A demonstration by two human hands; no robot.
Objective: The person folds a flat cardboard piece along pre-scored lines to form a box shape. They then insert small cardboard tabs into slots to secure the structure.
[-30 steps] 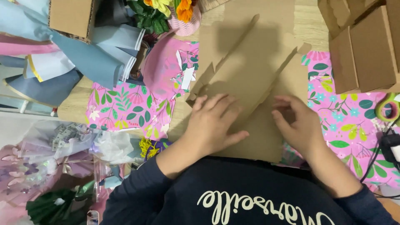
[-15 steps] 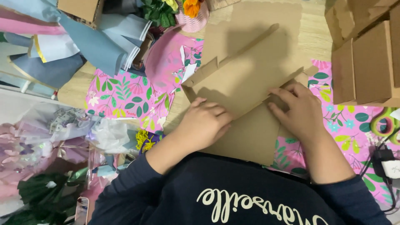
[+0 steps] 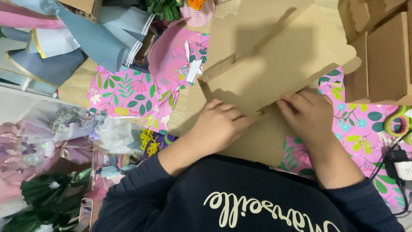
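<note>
Cardboard sheet (image 3: 274, 73) has its panel folded up higher than before; both hands (image 3: 223, 124) (image 3: 307, 114) grasp the fold.

I see one flat brown cardboard sheet (image 3: 274, 68), an unfolded box blank, filling the upper centre of the frame and running down to lower centre. Plain, unprinted, matte. A large panel is raised and tilted along a diagonal fold from centre left to upper right, casting a shadow on the sheet behind it. A small flap sticks out at the right edge. The lower panel lies flat on pink floral paper (image 3: 128, 92).
</note>
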